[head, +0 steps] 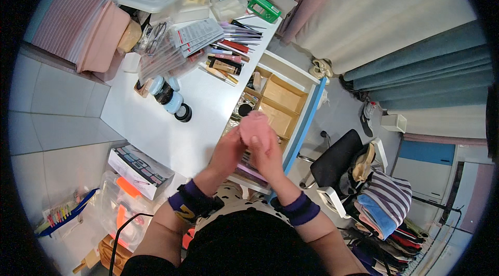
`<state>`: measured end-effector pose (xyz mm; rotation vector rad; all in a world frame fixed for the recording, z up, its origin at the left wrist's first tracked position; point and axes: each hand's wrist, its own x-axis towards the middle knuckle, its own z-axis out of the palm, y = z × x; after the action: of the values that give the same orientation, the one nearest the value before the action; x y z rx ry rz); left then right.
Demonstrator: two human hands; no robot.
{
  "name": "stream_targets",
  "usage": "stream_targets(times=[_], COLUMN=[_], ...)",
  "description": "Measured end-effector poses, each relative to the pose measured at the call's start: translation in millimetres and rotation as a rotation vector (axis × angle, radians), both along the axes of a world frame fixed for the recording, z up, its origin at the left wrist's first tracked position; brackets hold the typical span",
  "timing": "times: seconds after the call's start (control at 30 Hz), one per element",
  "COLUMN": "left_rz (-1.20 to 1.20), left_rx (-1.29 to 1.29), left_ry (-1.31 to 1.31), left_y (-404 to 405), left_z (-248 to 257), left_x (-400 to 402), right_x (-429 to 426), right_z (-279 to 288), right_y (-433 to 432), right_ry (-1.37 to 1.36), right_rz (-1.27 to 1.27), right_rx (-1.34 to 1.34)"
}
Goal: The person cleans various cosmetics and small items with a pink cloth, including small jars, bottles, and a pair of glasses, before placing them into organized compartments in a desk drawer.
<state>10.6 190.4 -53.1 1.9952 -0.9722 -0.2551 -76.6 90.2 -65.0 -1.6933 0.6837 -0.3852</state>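
A small pink cloth (254, 124), soft and folded, is held up over the open drawer (317, 85). My right hand (268, 155) grips it from the near side, thumb pressed on its face. On its left edge, the fingers of my left hand (228, 152) also hold it. Beneath them, the drawer has a blue front and light-brown cardboard compartments (282, 114). A round black lid (245, 110) and small items lie in the compartments beside the desk. My hands hide part of the drawer's contents.
Jars (171, 98) stand on the white desk (202, 116), with cosmetic tubes (224, 65), brushes (241, 34) and flat grey packets (199, 34) farther back. A boxed set (140, 170) sits at the left. An office chair (337, 159) bearing clothes stands right of the drawer.
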Motion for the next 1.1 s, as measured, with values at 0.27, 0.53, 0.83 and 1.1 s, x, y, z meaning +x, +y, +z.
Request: stream_targets(times=[0.27,0.53,0.83,1.1], left_rz=[0.159,-0.162,0.275,0.459], left_rx=[-0.789,-0.403,-0.433,-0.431], left_ry=[1.666,0.951,1.629,1.597], left_y=[2.4,-2.9,-16.9,-26.6], left_z=[-37.0,16.7,-45.9,-32.3], left_x=[-39.2,-38.2,-31.5,-31.5], right_x=[4.4,-20.1,-27.1,-31.5], right_z=[14.6,-41.5,5.5,-1.8], right_y=[-0.8,-31.5,-16.4,-11.0], right_ry=[0.052,0.027,-0.020,0.043], right_rz=[0.172,-0.038,-0.066,-0.003], right_rx=[-0.560,0.050,0.380,0.138])
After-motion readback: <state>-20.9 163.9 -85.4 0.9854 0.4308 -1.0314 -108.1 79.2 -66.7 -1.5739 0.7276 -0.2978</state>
